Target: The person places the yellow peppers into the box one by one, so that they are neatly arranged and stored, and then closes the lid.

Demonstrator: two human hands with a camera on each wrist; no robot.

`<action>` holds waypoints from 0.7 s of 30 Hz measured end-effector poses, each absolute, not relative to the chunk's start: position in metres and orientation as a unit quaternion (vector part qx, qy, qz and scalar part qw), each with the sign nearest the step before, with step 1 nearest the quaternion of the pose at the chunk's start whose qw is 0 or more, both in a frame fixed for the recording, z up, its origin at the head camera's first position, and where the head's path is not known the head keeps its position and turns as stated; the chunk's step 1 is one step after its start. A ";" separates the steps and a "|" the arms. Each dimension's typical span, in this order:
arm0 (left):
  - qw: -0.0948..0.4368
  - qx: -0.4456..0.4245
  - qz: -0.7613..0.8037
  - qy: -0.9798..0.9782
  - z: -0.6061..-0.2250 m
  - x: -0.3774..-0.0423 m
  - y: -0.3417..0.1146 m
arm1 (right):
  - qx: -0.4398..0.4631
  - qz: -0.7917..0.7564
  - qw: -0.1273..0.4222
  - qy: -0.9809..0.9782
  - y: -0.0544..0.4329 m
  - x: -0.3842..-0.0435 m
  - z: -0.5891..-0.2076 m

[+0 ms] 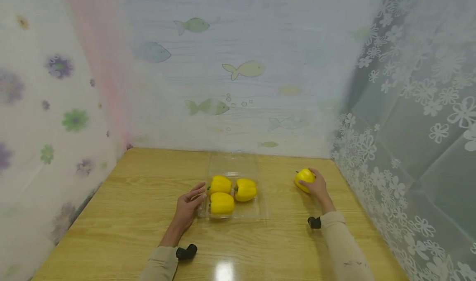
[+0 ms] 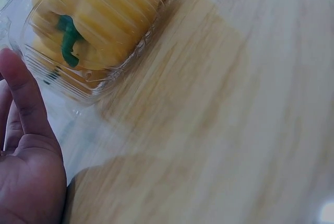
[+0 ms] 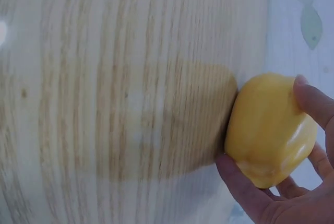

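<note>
**Right hand [image 1: 317,186] clamped on yellow pepper [image 1: 304,175], stem toward 10**

Clock is off my head view, 12 = far edge of the table [image 1: 148,190]. I have the pepper near the table's 2 o'clock corner, well apart from the box [image 1: 253,210], out at about 2 to 3 from it. Its stem points to 10, so the long axis runs 10 to 4, blunt end at 4 under the fingers. Thumb is on the near side, other fingers wrap the far side. My right wrist view confirms the grip: pepper pinned between thumb and fingers, its stem out of sight there. I can't tell whether it rests on the table or is slightly lifted.

Left hand [image 1: 187,206] is at the box's 9 o'clock wall. Fingers fairly straight, a little apart, aimed at 1 to 2, clamped on nothing. I can't tell if the tips touch the wall or sit just beside it.

Box is clear plastic, lid [image 1: 233,163] folded back toward 12. Three more yellow peppers in it: 10 o'clock pepper [image 1: 221,184], 8 o'clock pepper [image 1: 222,203], 2 o'clock pepper [image 1: 246,189]. All three stems aim about 9, long axes roughly 9 to 3. Left wrist view shows one green stem [image 2: 69,46] curling toward 6.

Fish curtain [image 1: 249,69] hangs beyond the table at 12.
</note>
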State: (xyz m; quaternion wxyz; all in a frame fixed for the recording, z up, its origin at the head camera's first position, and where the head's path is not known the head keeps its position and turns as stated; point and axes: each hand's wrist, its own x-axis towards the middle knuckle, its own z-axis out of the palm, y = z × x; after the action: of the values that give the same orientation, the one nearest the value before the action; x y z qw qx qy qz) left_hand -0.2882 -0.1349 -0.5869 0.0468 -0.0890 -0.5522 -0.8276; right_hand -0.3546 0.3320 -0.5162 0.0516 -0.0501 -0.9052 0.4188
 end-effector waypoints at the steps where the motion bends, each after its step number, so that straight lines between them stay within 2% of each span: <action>1: 0.047 -0.092 -0.829 -0.550 -0.587 -0.288 -0.135 | -0.050 0.421 0.053 -0.904 0.332 -0.354 -0.516; 11: 0.032 -0.099 -0.830 -0.549 -0.586 -0.287 -0.136 | -0.050 0.430 0.064 -0.899 0.331 -0.349 -0.521; 21: 0.044 -0.100 -0.832 -0.544 -0.586 -0.287 -0.135 | -0.042 0.428 0.076 -0.900 0.326 -0.342 -0.521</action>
State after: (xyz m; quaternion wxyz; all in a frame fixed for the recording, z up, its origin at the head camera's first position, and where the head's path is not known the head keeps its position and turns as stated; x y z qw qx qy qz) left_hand -0.2868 -0.1350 -0.5861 0.0438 -0.1000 -0.5442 -0.8318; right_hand -0.3415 0.3262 -0.5209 0.0758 -0.0422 -0.8998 0.4276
